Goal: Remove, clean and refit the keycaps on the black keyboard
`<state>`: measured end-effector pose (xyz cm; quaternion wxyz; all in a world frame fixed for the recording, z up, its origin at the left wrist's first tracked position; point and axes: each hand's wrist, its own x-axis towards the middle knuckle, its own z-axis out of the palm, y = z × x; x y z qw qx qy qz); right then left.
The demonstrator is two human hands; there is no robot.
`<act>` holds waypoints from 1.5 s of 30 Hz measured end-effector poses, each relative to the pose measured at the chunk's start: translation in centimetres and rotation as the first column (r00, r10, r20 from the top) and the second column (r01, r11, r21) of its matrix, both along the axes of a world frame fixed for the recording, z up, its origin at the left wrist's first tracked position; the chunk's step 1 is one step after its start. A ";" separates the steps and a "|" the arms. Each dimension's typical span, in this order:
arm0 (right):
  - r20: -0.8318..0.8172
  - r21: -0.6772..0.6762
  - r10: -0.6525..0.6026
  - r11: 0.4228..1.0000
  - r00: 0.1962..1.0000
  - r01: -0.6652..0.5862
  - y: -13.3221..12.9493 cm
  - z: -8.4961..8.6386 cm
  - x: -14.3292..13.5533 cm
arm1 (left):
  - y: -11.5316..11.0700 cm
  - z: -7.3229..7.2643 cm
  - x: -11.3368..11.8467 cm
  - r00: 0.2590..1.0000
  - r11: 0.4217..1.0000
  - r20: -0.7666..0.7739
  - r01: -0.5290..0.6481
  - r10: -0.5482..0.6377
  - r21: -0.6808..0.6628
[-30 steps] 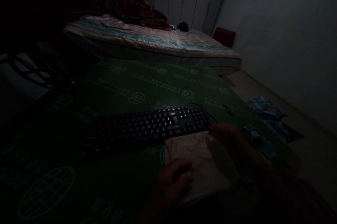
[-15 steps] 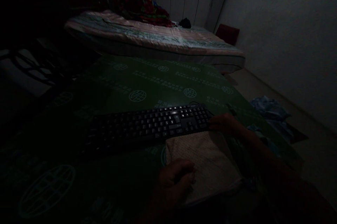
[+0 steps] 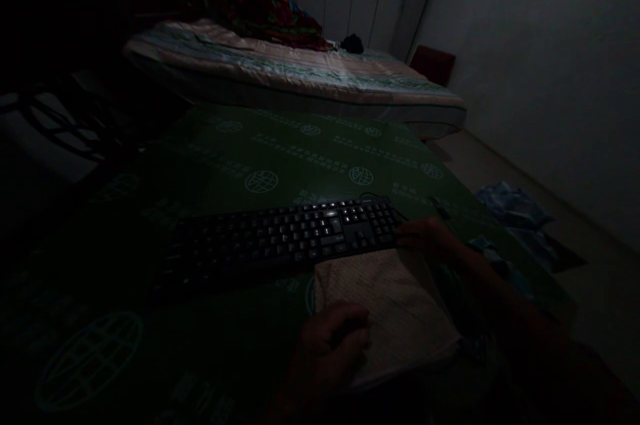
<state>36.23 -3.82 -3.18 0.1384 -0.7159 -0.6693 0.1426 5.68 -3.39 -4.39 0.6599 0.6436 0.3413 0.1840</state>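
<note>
Dimly, two hands flank a folded cloth [image 3: 387, 315] below a black keyboard [image 3: 280, 235].
Rows of pale lettering and globe logos, too faint to read, cover the green bench [image 3: 220, 165], open beyond the keyboard up toward the bed [image 3: 300, 75]; the left hand [image 3: 333, 342], loosely curled, lies at the cloth's near-left edge, the right hand [image 3: 425, 236], fingers extended, by the keyboard's right end; grip unclear.
</note>
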 end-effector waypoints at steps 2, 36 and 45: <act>-0.011 0.002 0.001 1.000 1.000 -0.001 -0.1 -0.1 -0.1 | -0.1 0.6 -0.1 1.000 0.996 -0.021 0.013 -0.011 0.093; -0.202 0.214 -0.007 0.975 0.979 0.051 -0.7 -1.4 -0.3 | 5.8 0.9 10.8 0.911 0.356 -0.409 0.397 -0.044 0.846; 0.037 0.326 0.016 0.945 0.999 -0.027 -1.3 -2.9 -0.2 | 5.8 1.2 10.8 0.901 0.349 -0.433 0.418 -0.036 0.839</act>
